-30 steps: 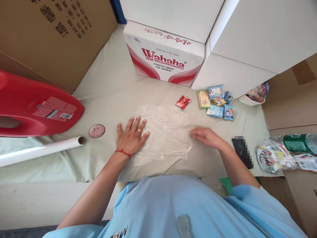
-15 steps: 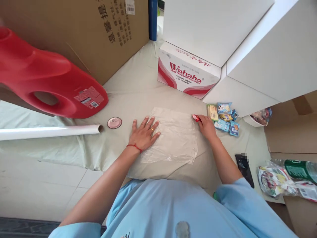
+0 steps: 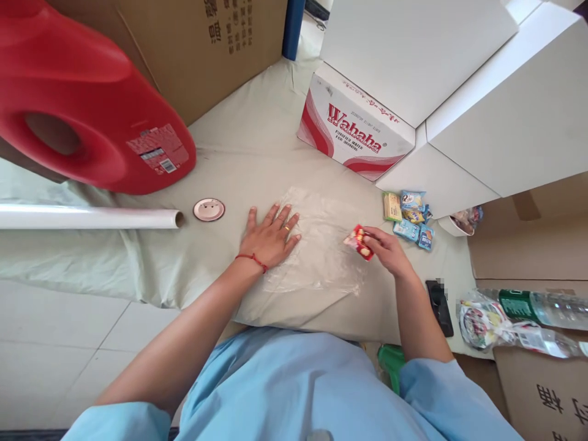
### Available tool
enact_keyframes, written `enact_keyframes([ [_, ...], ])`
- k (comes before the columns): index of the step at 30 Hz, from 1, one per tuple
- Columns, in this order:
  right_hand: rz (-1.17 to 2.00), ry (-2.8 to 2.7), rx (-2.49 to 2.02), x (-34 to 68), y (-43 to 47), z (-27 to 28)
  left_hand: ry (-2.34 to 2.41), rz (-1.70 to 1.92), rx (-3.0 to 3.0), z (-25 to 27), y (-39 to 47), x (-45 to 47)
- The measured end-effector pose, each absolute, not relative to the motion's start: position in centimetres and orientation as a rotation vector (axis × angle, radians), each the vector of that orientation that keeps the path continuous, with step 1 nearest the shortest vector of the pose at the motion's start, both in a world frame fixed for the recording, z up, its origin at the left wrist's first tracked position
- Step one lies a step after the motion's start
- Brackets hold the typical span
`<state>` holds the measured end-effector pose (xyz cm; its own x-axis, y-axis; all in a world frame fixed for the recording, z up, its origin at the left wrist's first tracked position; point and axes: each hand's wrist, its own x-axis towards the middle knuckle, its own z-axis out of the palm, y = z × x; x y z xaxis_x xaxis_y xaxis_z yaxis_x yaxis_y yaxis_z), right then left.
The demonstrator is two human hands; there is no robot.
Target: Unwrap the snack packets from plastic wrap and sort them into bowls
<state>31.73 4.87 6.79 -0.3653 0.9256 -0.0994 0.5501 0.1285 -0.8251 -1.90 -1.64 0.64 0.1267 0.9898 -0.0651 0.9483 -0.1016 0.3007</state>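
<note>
"What's unclear?"
"The clear film (image 3: 321, 239), faint against the pale cloth (image 3: 257, 159). The right hand (image 3: 388, 250) hides part of the red packet (image 3: 355, 239); the red jug (image 3: 101, 92) at ten o'clock is cut off."
"And the hands?"
"Right fingers pinch the packet at the film's three o'clock; left hand (image 3: 269, 239) lies palm down at nine, fingers spread."

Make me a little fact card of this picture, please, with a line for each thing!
Left hand: fingers spread, palm down, at the left edge of a clear plastic sheet
Right hand: holding a red packet by the sheet's right side; can't tell if the packet touches the sheet
Beyond right hand: a bunch of small snack packs
Left of left hand: a round disc, then a white roll
At the back: a Wahaha box
</note>
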Motion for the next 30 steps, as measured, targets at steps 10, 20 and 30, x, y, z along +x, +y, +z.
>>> enact_keyframes([
  [10,0.429,-2.575,-1.088,21.9,5.7,3.8,1.902,0.31,2.132,0.8,-1.9,-1.8],
  [20,0.625,-2.439,-1.117,24.7,4.0,1.5,1.904,0.315,2.134,0.5,-1.9,-1.8],
  [30,0.601,-2.425,-1.032,24.1,3.2,1.7,1.938,0.265,2.122,0.6,-1.9,-1.7],
])
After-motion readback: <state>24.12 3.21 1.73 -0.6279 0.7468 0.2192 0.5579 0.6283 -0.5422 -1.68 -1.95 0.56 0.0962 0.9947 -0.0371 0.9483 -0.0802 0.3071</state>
